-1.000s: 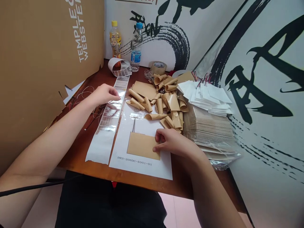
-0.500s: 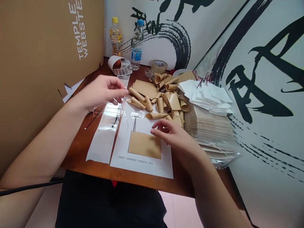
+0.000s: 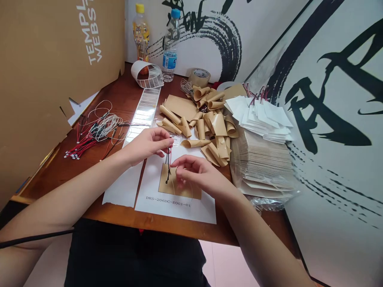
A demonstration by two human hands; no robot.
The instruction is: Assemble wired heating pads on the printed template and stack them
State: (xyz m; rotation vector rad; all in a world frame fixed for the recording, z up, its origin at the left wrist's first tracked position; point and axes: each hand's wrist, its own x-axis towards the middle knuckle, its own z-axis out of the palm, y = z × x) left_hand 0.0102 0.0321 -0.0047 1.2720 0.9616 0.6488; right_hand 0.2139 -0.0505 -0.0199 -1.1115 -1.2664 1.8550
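Note:
My left hand (image 3: 152, 144) is pinched shut on a thin red and black wire lead (image 3: 168, 163), which hangs down from the fingertips. The dark lower end of the lead is over a brown paper rectangle (image 3: 182, 191). Close to the lead's right side is my right hand (image 3: 196, 172), its thumb and forefinger apart; whether a fingertip touches the wire I cannot tell. Below that hand a fine pale thread or wire curves over the rectangle. Beneath both hands is a white printed sheet (image 3: 149, 209) marked DRS-206DC-E001-01.
A bundle of wire leads (image 3: 103, 129) lies at left. Beside the sheet runs a label strip (image 3: 143, 113). Curled brown papers (image 3: 206, 119) are heaped behind. White pieces (image 3: 260, 119) top a bagged stack (image 3: 266, 163) at right. Two bottles (image 3: 170, 59) and a tape roll (image 3: 199, 77) stand at the back.
My left hand has moved right and closer to me, carrying the wire lead over the brown rectangle. My right hand has shifted left towards it. The wire bundle has come into view.

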